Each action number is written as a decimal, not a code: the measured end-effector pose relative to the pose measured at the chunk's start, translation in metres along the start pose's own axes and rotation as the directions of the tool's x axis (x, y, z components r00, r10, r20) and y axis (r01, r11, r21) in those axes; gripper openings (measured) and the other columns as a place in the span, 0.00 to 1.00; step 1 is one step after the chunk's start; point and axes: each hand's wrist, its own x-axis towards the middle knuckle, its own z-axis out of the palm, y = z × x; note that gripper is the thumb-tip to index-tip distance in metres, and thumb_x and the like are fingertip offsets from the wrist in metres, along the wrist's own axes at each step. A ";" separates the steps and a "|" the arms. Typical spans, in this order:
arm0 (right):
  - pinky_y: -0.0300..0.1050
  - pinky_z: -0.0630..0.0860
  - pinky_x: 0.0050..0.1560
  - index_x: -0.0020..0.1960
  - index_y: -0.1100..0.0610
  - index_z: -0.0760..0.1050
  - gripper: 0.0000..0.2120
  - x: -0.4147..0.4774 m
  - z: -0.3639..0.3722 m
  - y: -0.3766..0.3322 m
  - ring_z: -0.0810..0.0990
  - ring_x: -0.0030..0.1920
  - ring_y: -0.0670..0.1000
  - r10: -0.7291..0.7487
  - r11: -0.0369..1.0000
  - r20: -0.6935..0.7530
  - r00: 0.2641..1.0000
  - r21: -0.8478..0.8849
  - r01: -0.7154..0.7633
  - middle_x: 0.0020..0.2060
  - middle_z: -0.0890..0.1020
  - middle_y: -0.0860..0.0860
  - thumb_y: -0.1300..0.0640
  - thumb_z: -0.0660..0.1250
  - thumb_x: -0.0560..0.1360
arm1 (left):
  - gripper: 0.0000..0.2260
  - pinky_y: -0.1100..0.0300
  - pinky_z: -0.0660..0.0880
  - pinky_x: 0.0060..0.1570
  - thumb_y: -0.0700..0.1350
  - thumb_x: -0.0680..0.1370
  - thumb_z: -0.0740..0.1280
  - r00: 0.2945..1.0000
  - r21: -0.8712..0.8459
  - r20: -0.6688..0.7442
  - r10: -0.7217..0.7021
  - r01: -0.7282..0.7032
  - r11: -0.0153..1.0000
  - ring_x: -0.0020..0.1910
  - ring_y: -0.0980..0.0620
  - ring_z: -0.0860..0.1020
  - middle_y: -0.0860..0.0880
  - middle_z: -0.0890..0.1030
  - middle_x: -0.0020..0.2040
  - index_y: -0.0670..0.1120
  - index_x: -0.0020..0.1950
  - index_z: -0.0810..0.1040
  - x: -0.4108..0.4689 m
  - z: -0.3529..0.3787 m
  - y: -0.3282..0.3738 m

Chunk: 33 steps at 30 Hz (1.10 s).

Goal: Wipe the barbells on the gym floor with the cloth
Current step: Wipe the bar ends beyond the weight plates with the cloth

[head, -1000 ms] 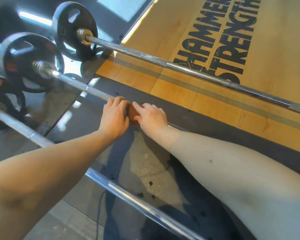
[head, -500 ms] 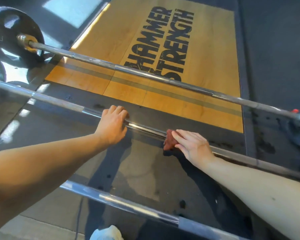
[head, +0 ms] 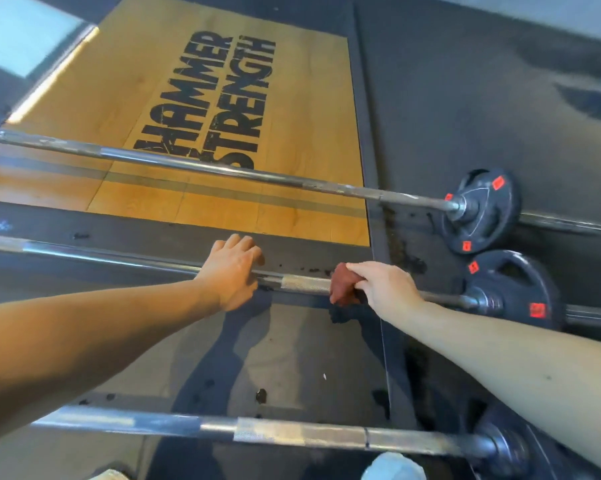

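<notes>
Three barbells lie side by side on the gym floor. On the middle barbell (head: 304,283), my left hand (head: 231,271) rests over the shaft with fingers draped across it. To its right, my right hand (head: 382,285) holds a reddish-brown cloth (head: 342,284) wrapped around the same shaft, near the black plate (head: 515,289) with red marks. The far barbell (head: 222,169) crosses the wooden platform. The near barbell (head: 292,433) lies close to my feet.
A wooden platform (head: 302,109) with black lettering fills the upper middle, edged by dark rubber flooring (head: 465,98). The far bar's black plate (head: 482,209) sits at right. Shoe tips (head: 392,467) show at the bottom edge.
My right hand has slid the cloth rightward along the middle bar, away from my left hand, which stays on the shaft. The view has swung right, revealing the right-end plates.
</notes>
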 end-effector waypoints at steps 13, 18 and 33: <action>0.42 0.82 0.51 0.56 0.46 0.78 0.10 -0.074 -0.111 -0.040 0.85 0.48 0.44 0.047 0.837 0.142 0.989 0.534 -0.117 0.49 0.85 0.44 0.45 0.72 0.77 | 0.19 0.61 0.74 0.59 0.49 0.77 0.74 0.992 -0.689 -0.130 -0.007 -0.085 0.720 0.56 0.56 0.77 0.56 0.79 0.57 0.53 0.67 0.77 -0.047 -0.065 0.142; 0.42 0.81 0.58 0.66 0.49 0.77 0.23 -0.129 -0.134 -0.031 0.85 0.52 0.43 -0.042 0.817 0.234 0.971 0.568 -0.101 0.55 0.86 0.45 0.59 0.77 0.73 | 0.09 0.62 0.78 0.50 0.46 0.80 0.70 0.996 -0.703 -0.087 0.011 -0.069 0.708 0.47 0.59 0.81 0.56 0.84 0.49 0.52 0.61 0.81 -0.097 -0.107 0.177; 0.55 0.81 0.59 0.51 0.53 0.85 0.18 -0.226 -0.210 -0.045 0.84 0.52 0.58 0.070 0.767 -0.076 0.995 0.642 -0.005 0.50 0.87 0.55 0.40 0.64 0.82 | 0.13 0.52 0.81 0.52 0.52 0.83 0.65 0.903 -0.949 -0.065 -0.425 0.075 0.306 0.49 0.48 0.84 0.45 0.87 0.48 0.44 0.55 0.83 -0.179 -0.190 0.291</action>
